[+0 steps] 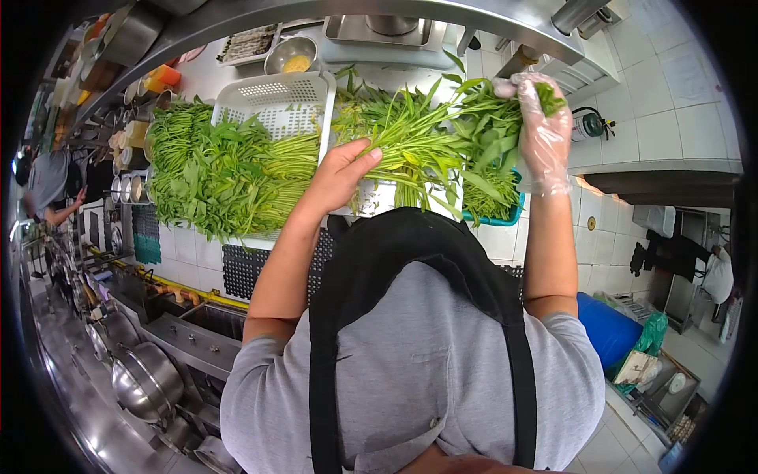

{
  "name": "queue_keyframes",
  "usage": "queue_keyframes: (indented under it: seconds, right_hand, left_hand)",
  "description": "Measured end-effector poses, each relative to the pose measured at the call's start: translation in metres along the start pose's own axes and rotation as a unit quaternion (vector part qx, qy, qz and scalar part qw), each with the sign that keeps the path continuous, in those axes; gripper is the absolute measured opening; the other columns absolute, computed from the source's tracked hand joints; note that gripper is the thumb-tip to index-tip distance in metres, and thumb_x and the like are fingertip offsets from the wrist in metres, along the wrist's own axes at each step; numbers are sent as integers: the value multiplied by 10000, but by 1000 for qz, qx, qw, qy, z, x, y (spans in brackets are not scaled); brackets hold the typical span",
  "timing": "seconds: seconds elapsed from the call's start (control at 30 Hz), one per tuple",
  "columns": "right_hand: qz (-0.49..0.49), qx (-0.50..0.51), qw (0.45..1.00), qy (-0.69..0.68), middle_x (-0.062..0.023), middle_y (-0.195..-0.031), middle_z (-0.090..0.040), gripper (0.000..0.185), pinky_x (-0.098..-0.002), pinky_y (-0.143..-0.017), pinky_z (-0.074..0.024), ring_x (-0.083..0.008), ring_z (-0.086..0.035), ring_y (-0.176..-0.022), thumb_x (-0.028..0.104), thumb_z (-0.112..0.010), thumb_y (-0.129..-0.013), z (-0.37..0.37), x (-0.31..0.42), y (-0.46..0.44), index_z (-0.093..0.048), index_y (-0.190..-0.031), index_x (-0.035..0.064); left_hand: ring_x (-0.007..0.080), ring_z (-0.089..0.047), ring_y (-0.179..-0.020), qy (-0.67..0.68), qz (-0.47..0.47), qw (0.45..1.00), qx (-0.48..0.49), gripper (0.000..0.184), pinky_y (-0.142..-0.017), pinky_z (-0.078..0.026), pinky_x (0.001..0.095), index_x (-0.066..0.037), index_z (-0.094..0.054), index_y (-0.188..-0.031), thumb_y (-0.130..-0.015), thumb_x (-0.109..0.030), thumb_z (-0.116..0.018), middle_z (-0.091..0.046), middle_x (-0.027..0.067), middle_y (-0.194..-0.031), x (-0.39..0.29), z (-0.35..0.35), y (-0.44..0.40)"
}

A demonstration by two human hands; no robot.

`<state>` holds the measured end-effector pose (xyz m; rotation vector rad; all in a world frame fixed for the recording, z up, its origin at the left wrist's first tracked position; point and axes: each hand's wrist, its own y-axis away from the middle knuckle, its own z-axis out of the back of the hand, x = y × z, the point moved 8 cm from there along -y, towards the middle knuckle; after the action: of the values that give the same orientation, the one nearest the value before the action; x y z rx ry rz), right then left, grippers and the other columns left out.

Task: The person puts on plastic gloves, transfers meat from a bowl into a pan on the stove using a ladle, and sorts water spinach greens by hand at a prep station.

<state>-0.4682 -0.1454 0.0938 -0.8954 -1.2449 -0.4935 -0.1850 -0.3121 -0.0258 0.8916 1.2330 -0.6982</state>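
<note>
A bunch of leafy green stalks [426, 134] stretches between my two hands over the counter. My left hand [345, 174], bare, has its fingers closed round the stalk ends. My right hand [545, 130], in a clear plastic glove, is closed on the leafy tops at the right. Left of my left hand, a large heap of greens [229, 166] lies against and over a white perforated basket [325, 118]. Below the bunch, more greens sit in a teal basket [517, 207] at the counter's right edge.
A metal bowl [292, 57] with yellow contents and a metal tray [379, 31] stand at the back. A steel shelf edge [316, 11] crosses above. Another person [51, 182] is at the far left. A blue drum [608, 328] stands behind at the right.
</note>
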Motion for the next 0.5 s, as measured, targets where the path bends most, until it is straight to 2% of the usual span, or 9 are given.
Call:
queue_keyframes:
  seconds: [0.07, 0.1, 0.13, 0.17, 0.2, 0.27, 0.33, 0.4, 0.5]
  right_hand:
    - [11, 22, 999, -38, -36, -1016, -798, 111, -379, -941, -591, -183, -746, -945, 142, -749, -1068, -2, 10, 3, -754, -1119, 44]
    - [162, 109, 969, 154, -60, -1023, -799, 123, -411, -948, -597, -242, -755, -954, 100, -768, -1004, -21, 48, 7, -757, -1116, 49]
    - [301, 189, 873, 336, -85, -1030, -799, 174, -443, -955, -602, -302, -763, -963, 57, -788, -940, -43, 68, 20, -760, -1113, 54]
    - [333, 229, 838, 367, -126, -1119, -785, 290, -478, -978, -584, -372, -733, -1051, 45, -795, -791, -49, 68, 26, -771, -1079, 76]
    - [330, 225, 839, 370, -126, -1119, -785, 290, -478, -978, -584, -372, -733, -1051, 45, -795, -791, -52, 65, 26, -771, -1079, 76]
    - [360, 319, 760, 437, -116, -1129, -752, 322, -486, -963, -553, -358, -703, -1097, 25, -826, -735, -78, 44, 40, -783, -1050, 68]
    - [333, 344, 764, 433, -116, -1223, -731, 377, -505, -1025, -530, -351, -674, -1193, 44, -815, -713, -82, 28, 42, -785, -1087, 83]
    - [327, 367, 772, 402, -99, -1086, -724, 266, -479, -958, -540, -337, -688, -1109, 108, -778, -800, -88, 18, 40, -776, -1066, 101]
    - [340, 362, 780, 380, -117, -1086, -725, 271, -478, -967, -540, -347, -689, -1115, 106, -774, -815, -89, 18, 44, -775, -1085, 97]
  left_hand:
    - [80, -471, -845, 9, -3, 1000, 2, 294, -763, -444, 294, 9, -683, -1016, -1140, -255, -652, -532, -37, -862, -1, 2, 1]
    - [81, -471, -845, -7, -11, 1000, 5, 289, -762, -444, 296, 13, -682, -1015, -1136, -249, -660, -529, -37, -859, -8, 1, 2]
    - [82, -470, -846, -24, -21, 999, 9, 285, -762, -445, 298, 16, -681, -1013, -1132, -243, -667, -526, -38, -856, -14, 1, 1]
    - [82, -470, -846, -26, -21, 999, 15, 285, -762, -445, 298, 16, -681, -1013, -1132, -243, -667, -526, -38, -856, -14, 0, 0]
    - [81, -454, -812, -52, -50, 997, 21, 292, -725, -422, 295, 10, -680, -1003, -1125, -255, -677, -524, -44, -838, -18, 0, -1]
    - [79, -437, -778, -80, -81, 993, 30, 299, -688, -400, 291, 4, -680, -993, -1118, -267, -687, -522, -50, -820, -27, -2, -3]
    - [111, -461, -776, -131, -113, 984, 33, 305, -698, -421, 314, 25, -632, -972, -1107, -242, -692, -523, 5, -805, -42, -4, -1]
    - [119, -474, -779, -147, -123, 981, 30, 304, -703, -430, 321, 31, -630, -975, -1106, -236, -691, -521, 21, -803, -44, -4, 0]
    - [170, -549, -778, -170, -124, 977, 28, 276, -733, -474, 351, 29, -676, -1037, -1096, -240, -692, -586, 88, -829, -44, -2, 0]
